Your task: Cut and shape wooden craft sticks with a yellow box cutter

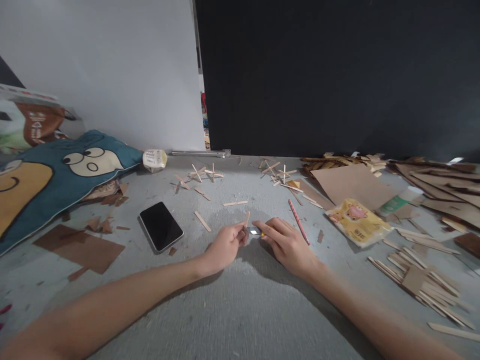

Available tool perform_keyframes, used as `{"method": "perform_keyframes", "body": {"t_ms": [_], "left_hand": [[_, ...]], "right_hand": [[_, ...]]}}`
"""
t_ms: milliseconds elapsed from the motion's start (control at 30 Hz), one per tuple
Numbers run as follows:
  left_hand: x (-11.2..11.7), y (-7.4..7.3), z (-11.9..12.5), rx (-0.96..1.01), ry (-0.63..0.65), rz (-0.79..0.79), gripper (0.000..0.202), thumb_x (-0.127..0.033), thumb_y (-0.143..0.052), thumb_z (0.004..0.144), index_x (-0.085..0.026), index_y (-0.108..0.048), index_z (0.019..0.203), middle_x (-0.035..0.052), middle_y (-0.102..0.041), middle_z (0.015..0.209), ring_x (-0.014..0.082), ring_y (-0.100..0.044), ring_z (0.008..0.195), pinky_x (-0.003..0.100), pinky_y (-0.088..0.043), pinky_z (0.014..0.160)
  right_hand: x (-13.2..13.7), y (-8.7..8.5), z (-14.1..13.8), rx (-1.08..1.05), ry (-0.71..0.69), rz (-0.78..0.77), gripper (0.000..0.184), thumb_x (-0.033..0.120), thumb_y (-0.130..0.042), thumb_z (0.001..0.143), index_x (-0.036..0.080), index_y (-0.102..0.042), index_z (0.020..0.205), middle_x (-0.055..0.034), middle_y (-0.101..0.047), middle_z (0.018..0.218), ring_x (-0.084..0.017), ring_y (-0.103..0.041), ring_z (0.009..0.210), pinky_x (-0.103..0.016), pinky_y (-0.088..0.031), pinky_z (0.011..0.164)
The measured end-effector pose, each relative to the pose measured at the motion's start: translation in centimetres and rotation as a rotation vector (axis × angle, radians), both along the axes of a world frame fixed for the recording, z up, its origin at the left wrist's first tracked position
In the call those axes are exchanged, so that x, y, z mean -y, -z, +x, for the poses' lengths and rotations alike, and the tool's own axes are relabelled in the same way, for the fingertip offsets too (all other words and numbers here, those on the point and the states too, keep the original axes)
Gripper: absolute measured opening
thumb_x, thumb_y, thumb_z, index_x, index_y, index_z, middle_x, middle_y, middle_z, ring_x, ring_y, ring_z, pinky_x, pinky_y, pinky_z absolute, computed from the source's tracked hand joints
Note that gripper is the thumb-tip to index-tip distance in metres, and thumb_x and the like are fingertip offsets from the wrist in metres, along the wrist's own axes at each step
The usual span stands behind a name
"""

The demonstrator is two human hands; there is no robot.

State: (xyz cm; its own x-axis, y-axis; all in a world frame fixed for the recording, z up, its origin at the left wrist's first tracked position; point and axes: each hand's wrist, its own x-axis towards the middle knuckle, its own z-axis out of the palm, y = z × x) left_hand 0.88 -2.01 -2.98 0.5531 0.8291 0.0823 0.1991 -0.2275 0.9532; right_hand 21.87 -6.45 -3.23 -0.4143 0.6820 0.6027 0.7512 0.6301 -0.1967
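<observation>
My left hand (225,248) pinches a short wooden craft stick (247,218), which points up from between thumb and fingers. In my right hand (288,243) is a utility knife (255,231), its metal blade end pointing left at the stick and a bit of yellow showing by the fingers. Most of the knife's handle is hidden under my palm. Blade and stick meet or nearly meet; I cannot tell which. Two loose craft sticks lie just beyond, one stick (235,203) flat across and another stick (202,221) slanted. A red patterned pencil (299,221) rests beside my right hand.
Left are a phone (161,226), brown cardboard scraps (80,247) and a blue cartoon cushion (86,162). Small crossed-stick pieces (213,173) stand at the back. Rightward lie a yellow packet (358,222), a glue stick (399,201) and piled craft sticks (420,280). A dark panel (337,75) rises behind.
</observation>
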Motion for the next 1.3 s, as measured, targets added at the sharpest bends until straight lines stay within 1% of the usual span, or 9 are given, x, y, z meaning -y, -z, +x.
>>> {"method": "perform_keyframes", "body": {"t_ms": [133,233,400,533,633,800,900,1100,1300], "left_hand": [[-0.3,1.1,-0.1,-0.006,0.031,-0.001,0.013,-0.022,-0.044,0.087,-0.021,-0.048,0.074,-0.0001,-0.051,0.071,0.0147,-0.046,0.069,0.027,-0.041,0.069],[-0.3,1.6,0.1,0.01,0.047,-0.057,0.012,-0.019,-0.047,0.085,-0.02,-0.051,0.074,0.0001,-0.053,0.072,0.0145,-0.048,0.069,0.026,-0.043,0.069],[0.0,1.0,0.2,0.054,0.055,-0.104,0.01,-0.018,-0.049,0.083,-0.019,-0.053,0.073,-0.0003,-0.054,0.071,0.0142,-0.049,0.068,0.027,-0.044,0.07],[0.0,0.4,0.2,0.091,0.005,-0.083,0.012,-0.022,-0.047,0.084,-0.02,-0.049,0.073,-0.0007,-0.05,0.07,0.0146,-0.048,0.069,0.027,-0.044,0.071],[-0.1,0.6,0.1,0.064,0.008,-0.072,0.014,-0.024,-0.047,0.086,-0.021,-0.049,0.072,-0.0003,-0.05,0.071,0.0148,-0.048,0.069,0.026,-0.045,0.071],[-0.1,1.2,0.2,0.026,0.052,-0.09,0.01,-0.015,-0.047,0.081,-0.02,-0.051,0.073,-0.0004,-0.053,0.07,0.0145,-0.05,0.07,0.027,-0.045,0.072],[0.0,0.9,0.3,0.048,0.063,-0.104,0.01,-0.015,-0.046,0.08,-0.02,-0.05,0.072,-0.0002,-0.053,0.071,0.0145,-0.05,0.07,0.028,-0.044,0.072],[0.2,0.0,0.2,0.041,-0.012,0.008,0.011,-0.021,-0.042,0.083,-0.021,-0.047,0.073,-0.0009,-0.048,0.069,0.0148,-0.045,0.067,0.027,-0.04,0.068],[0.0,0.6,0.1,-0.035,0.014,0.045,0.011,-0.017,-0.042,0.081,-0.021,-0.047,0.072,-0.0009,-0.05,0.068,0.0148,-0.046,0.066,0.027,-0.04,0.066]], "right_hand": [[0.0,0.1,0.1,0.037,0.005,0.005,0.038,0.02,-0.041,0.107,0.024,-0.061,0.139,-0.0076,-0.065,0.092,-0.021,-0.063,0.083,-0.034,-0.055,0.074],[0.0,0.3,0.0,0.057,-0.003,0.019,0.039,0.02,-0.041,0.107,0.024,-0.06,0.141,-0.008,-0.066,0.093,-0.021,-0.063,0.083,-0.034,-0.055,0.074],[0.0,0.3,0.0,0.045,-0.009,0.008,0.04,0.019,-0.04,0.108,0.025,-0.058,0.143,-0.0075,-0.065,0.093,-0.021,-0.063,0.083,-0.033,-0.055,0.074],[-0.1,0.3,0.1,0.0,0.0,-0.01,0.039,0.018,-0.04,0.107,0.025,-0.059,0.141,-0.0066,-0.065,0.092,-0.02,-0.064,0.082,-0.032,-0.055,0.074],[-0.1,0.2,0.1,0.005,0.003,-0.011,0.04,0.019,-0.039,0.107,0.026,-0.059,0.141,-0.0065,-0.065,0.092,-0.02,-0.064,0.082,-0.033,-0.055,0.074],[0.0,0.3,0.0,0.046,-0.008,0.03,0.039,0.021,-0.04,0.108,0.025,-0.058,0.142,-0.0073,-0.065,0.093,-0.021,-0.063,0.083,-0.034,-0.054,0.074],[0.0,0.4,-0.1,0.032,-0.007,0.029,0.038,0.02,-0.04,0.108,0.025,-0.058,0.141,-0.0072,-0.065,0.093,-0.021,-0.063,0.083,-0.034,-0.053,0.074],[0.0,0.2,-0.1,-0.024,-0.002,-0.003,0.04,0.02,-0.039,0.108,0.025,-0.058,0.143,-0.0067,-0.065,0.092,-0.02,-0.063,0.081,-0.033,-0.055,0.073],[0.0,0.3,0.1,0.036,0.007,0.024,0.041,0.018,-0.041,0.107,0.025,-0.058,0.143,-0.0075,-0.065,0.094,-0.021,-0.063,0.083,-0.033,-0.055,0.075]]}}
